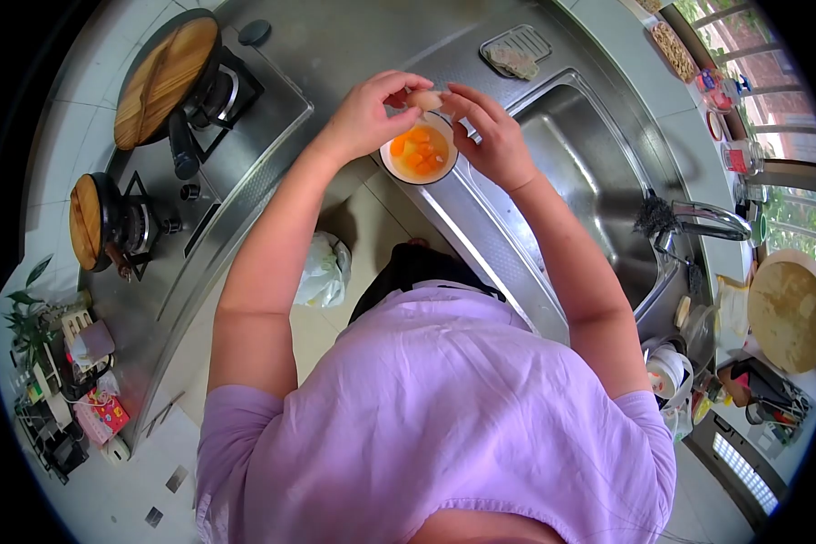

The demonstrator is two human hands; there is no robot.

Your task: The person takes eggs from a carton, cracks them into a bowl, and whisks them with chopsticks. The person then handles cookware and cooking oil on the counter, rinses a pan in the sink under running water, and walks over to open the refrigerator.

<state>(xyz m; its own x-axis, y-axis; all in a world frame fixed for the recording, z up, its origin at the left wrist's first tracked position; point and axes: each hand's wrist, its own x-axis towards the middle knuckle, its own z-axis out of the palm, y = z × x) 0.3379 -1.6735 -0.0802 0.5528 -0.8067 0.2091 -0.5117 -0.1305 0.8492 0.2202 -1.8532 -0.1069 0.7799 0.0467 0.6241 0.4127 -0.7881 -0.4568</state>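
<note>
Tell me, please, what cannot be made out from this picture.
Head view: inside of the pale brown eggshell, blocked by left hand and right hand.
Head view: far edge of the round, dark-rimmed white bowl, partly behind the hands.
Head view: contents of the large black pan, under its round brown wooden lid.
Head view: contents of the white plastic bag, hidden by its folds.

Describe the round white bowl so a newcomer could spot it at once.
Start at the rectangular steel sink. Left of it in the picture, the left hand and right hand meet at a pale brown eggshell over the far edge of the round white dark-rimmed bowl. Unlike anything nearby, it holds bright orange egg yolks.
</note>
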